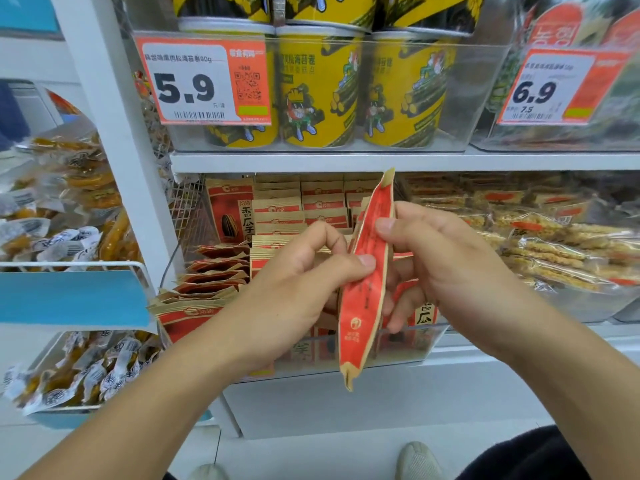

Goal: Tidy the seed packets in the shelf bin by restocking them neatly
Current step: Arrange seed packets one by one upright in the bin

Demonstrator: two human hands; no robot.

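- Here, nearest to us, our left hand [304,271] and right hand [433,261] are both pinched shut on one seed packet [367,282], thumbs pressing on its near face, fingers tucked behind it and mostly hidden.
- We see the packet nearly edge-on, held in the air in front of the bin: its long axis runs almost upright, the top end leaning towards 1 o'clock and the lower end pointing to 7 o'clock. Its red face carries fine print too small for us to read, with a small round logo near the bottom.
- Just behind our hands sits the clear shelf bin [408,355]; our wrists cover much of its front, so we cannot make out how its middle rows lie.
- At 9 o'clock from the packet, stacked packets [214,271] lie in overlapping layers; further back, upright packets [277,207] stand in rows, one showing a sunflower seed and the characters 香瓜子.
- At 3 o'clock, wrapped crispy bars [554,247] lie blurred behind plastic.
- Farthest, at 12 o'clock, yellow tubs [320,98] stand above; an orange price tag [204,83] reads 5.9 and 90g, another tag [554,86] reads 6.9 and 7.5.
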